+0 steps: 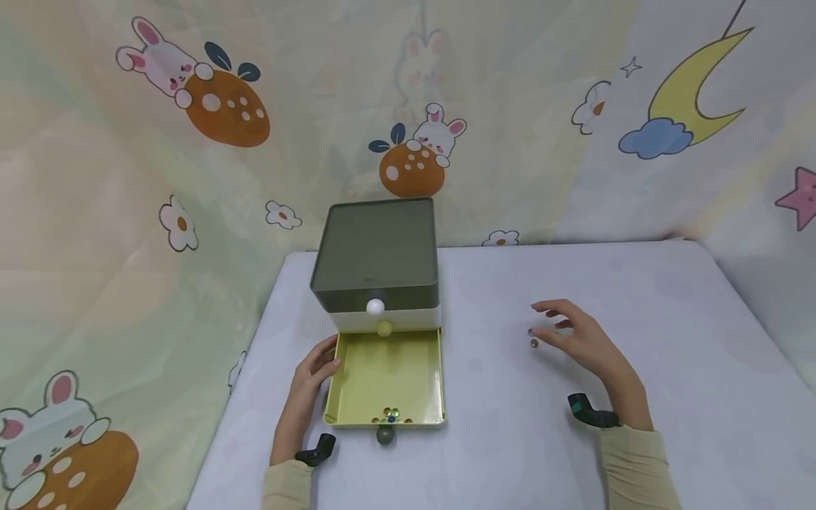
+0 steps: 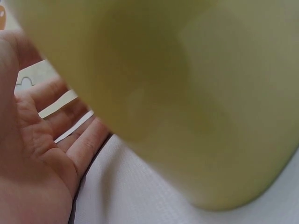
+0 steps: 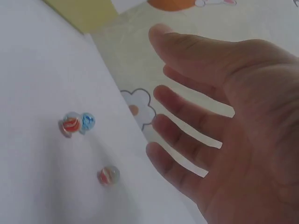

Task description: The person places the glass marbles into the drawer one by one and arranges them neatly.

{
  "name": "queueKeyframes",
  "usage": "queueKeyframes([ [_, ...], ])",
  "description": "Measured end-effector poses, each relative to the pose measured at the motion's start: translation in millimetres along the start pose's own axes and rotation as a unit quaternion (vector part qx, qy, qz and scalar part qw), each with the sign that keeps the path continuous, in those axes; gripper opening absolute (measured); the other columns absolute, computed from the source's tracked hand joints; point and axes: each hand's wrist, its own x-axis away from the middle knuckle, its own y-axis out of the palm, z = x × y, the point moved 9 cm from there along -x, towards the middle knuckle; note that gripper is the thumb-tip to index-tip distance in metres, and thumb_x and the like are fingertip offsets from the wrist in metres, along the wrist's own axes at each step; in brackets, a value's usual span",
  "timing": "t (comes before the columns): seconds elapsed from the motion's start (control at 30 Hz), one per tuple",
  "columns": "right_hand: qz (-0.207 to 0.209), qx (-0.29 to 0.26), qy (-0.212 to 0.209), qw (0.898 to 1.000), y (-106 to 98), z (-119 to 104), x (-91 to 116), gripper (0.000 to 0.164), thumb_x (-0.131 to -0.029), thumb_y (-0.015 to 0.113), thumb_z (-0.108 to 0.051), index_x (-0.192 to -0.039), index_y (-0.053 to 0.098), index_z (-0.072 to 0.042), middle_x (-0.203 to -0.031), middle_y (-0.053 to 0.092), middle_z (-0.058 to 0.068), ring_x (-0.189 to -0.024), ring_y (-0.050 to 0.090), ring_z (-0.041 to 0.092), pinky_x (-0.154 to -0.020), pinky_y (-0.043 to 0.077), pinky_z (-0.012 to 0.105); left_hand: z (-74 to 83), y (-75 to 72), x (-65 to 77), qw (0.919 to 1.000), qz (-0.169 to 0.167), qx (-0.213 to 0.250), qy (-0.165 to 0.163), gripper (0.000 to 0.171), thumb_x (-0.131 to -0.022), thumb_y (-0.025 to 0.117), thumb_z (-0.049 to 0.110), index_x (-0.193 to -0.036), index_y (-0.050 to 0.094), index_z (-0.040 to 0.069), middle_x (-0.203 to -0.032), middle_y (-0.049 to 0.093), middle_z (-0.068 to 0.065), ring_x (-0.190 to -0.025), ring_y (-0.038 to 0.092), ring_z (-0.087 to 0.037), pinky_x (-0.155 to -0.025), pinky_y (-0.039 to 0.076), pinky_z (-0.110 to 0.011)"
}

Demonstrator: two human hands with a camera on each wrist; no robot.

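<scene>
A small drawer unit has its light green bottom drawer pulled out towards me, with several coloured glass marbles gathered along its front wall. My left hand rests against the drawer's left side; in the left wrist view its fingers lie fairly straight, their tips partly hidden behind the green wall. To the right, my right hand hovers over the white tabletop, thumb and fingers spread around nothing. Below it in the right wrist view lie a red-streaked marble, a blue marble beside it, and another red-streaked marble.
The unit's dark green top stands at the back, near the printed cloth wall. White and yellow-green round knobs show on its front, and a dark green knob on the open drawer. White cloth covers the table.
</scene>
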Motion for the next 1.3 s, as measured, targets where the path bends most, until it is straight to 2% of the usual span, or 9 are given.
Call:
queueKeyframes([
  [0.2,-0.002,0.011,0.041,0.999,-4.4,17.3,3.2,0.061,-0.098,0.074,-0.035,-0.149,0.052,-0.011,-0.152,0.051,0.018,-0.137,0.046,0.04,-0.111,0.042,0.061,-0.8,-0.3,0.6,1.0,0.0,-0.002,-0.005,0.054,-0.103,0.064,0.035,-0.154,0.049,0.027,-0.159,0.049,-0.004,-0.151,0.041,-0.028,-0.129,0.02,-0.061],
  [0.33,-0.003,0.034,0.06,0.998,-4.1,27.7,1.8,0.064,-0.098,0.075,-0.032,-0.15,0.05,-0.005,-0.154,0.047,0.026,-0.138,0.045,0.047,-0.11,0.042,0.065,-0.4,-0.2,-0.2,1.0,0.0,-0.001,-0.006,0.054,-0.103,0.063,0.035,-0.154,0.048,0.028,-0.159,0.049,-0.003,-0.152,0.04,-0.027,-0.129,0.02,-0.061],
  [0.5,-0.01,0.088,0.071,0.994,0.9,38.6,-1.2,0.063,-0.097,0.075,-0.024,-0.148,0.051,0.002,-0.149,0.049,0.033,-0.133,0.049,0.053,-0.108,0.044,0.067,0.1,-0.4,0.7,1.0,-0.001,0.002,-0.006,0.054,-0.104,0.063,0.033,-0.154,0.048,0.026,-0.16,0.048,-0.004,-0.152,0.04,-0.028,-0.13,0.02,-0.059],
  [0.7,-0.002,0.11,0.07,0.991,3.4,42.7,-1.4,0.051,-0.095,0.075,-0.017,-0.141,0.06,0.001,-0.141,0.055,0.032,-0.121,0.057,0.048,-0.1,0.049,0.063,0.8,-0.3,1.4,1.0,-0.003,0.004,-0.004,0.053,-0.104,0.063,0.033,-0.154,0.048,0.025,-0.16,0.048,-0.004,-0.152,0.04,-0.027,-0.13,0.021,-0.057],
  [0.83,0.007,0.115,0.072,0.991,2.8,42.7,0.6,0.041,-0.095,0.075,-0.014,-0.134,0.066,-0.002,-0.129,0.061,0.026,-0.108,0.059,0.038,-0.089,0.052,0.052,1.2,-0.3,0.4,1.0,-0.004,0.003,-0.002,0.053,-0.104,0.063,0.033,-0.154,0.048,0.025,-0.159,0.049,-0.004,-0.151,0.041,-0.028,-0.129,0.021,-0.058],
  [0.97,0.01,0.12,0.066,0.99,2.3,41.5,0.4,0.032,-0.095,0.075,-0.012,-0.125,0.071,-0.004,-0.116,0.065,0.02,-0.099,0.059,0.03,-0.082,0.05,0.042,1.0,-0.8,-0.2,1.0,-0.002,0.003,-0.003,0.053,-0.103,0.063,0.034,-0.154,0.048,0.026,-0.158,0.05,-0.004,-0.15,0.042,-0.027,-0.129,0.021,-0.058],
  [1.3,0.002,0.115,0.088,0.989,3.8,44.9,1.0,0.017,-0.095,0.074,-0.013,-0.108,0.074,-0.003,-0.102,0.07,0.014,-0.091,0.06,0.026,-0.076,0.048,0.034,1.6,-0.5,0.5,1.0,-0.001,0.004,-0.003,0.053,-0.103,0.064,0.033,-0.154,0.049,0.026,-0.158,0.05,-0.004,-0.15,0.041,-0.027,-0.129,0.022,-0.057],
])
